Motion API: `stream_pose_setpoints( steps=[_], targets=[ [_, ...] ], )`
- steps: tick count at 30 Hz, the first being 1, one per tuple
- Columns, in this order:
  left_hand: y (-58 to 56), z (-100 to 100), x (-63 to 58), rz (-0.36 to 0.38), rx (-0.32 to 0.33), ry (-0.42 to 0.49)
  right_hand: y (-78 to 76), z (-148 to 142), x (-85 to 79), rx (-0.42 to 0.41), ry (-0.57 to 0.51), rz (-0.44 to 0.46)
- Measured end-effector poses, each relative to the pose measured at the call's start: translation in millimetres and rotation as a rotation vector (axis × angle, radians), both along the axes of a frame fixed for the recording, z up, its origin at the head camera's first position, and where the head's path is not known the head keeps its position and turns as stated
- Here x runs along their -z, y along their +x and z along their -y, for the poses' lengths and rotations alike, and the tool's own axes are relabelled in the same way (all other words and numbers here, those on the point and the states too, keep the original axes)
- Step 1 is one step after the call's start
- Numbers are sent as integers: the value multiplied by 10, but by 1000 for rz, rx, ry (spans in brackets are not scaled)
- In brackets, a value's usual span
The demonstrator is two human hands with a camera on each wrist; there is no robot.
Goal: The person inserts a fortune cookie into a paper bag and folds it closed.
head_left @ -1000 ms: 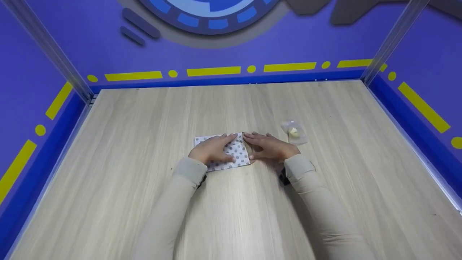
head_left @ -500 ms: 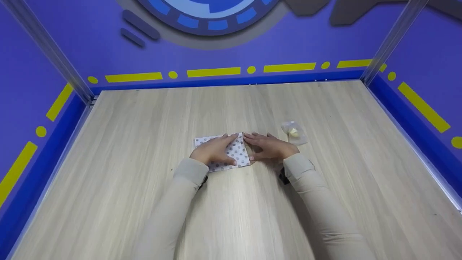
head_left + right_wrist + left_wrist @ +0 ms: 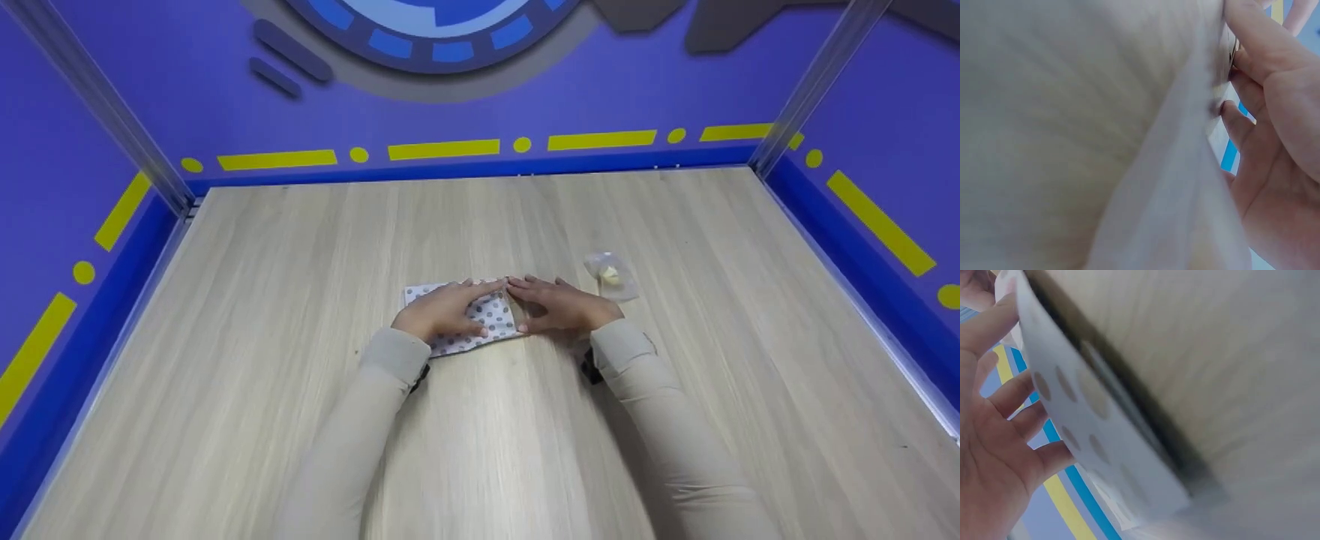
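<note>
A flat white piece with grey polka dots (image 3: 495, 313) lies on the table below both hands; its material is unclear. My left hand (image 3: 444, 311) rests over its left part, fingers stretched toward the far right corner and thumb on its face. In the left wrist view the dotted piece (image 3: 1095, 416) stands edge-on along the fingers, with a thin layer parted beneath it. My right hand (image 3: 566, 307) lies at its right edge, fingertips and thumb touching a brownish strip (image 3: 519, 311). A translucent sheet (image 3: 1168, 185) stretches past the palm in the right wrist view.
A small clear plastic bag (image 3: 611, 276) with a pale yellowish item inside lies beyond the right wrist. Blue-purple walls (image 3: 480, 112) with yellow marks border the wooden table (image 3: 300, 247) at the back and sides.
My left fingertips have slid right, up to the right fingertips at the far corner. The dotted piece's right edge has shifted and bent slightly. The right hand stays nearly still.
</note>
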State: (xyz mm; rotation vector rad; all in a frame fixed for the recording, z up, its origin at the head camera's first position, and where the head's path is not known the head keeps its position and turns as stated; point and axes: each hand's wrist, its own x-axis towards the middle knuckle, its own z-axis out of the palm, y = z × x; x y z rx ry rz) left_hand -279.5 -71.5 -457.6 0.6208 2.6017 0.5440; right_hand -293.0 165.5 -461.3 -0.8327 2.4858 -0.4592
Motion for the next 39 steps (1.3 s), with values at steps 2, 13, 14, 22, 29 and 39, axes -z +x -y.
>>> stream_pose_setpoints(
  steps=[2,13,14,22,29,39],
  targets=[
    [-4,3,1,-6,26,-1,-3,-2,2,-2,-1,-3],
    [-9,-6,4,-61,156,-34,-7,-19,19,-5,-10,-17],
    [-8,-8,2,-65,160,-40,-6,-19,20,-7,-10,-17],
    [7,-29,-13,-71,189,-54,-4,-17,22,-8,-13,-19],
    [8,-51,-12,-53,156,-51,0,-16,19,3,-25,-12],
    [-4,-64,-23,-13,80,-34,3,-17,12,-9,-45,-12]
  ],
)
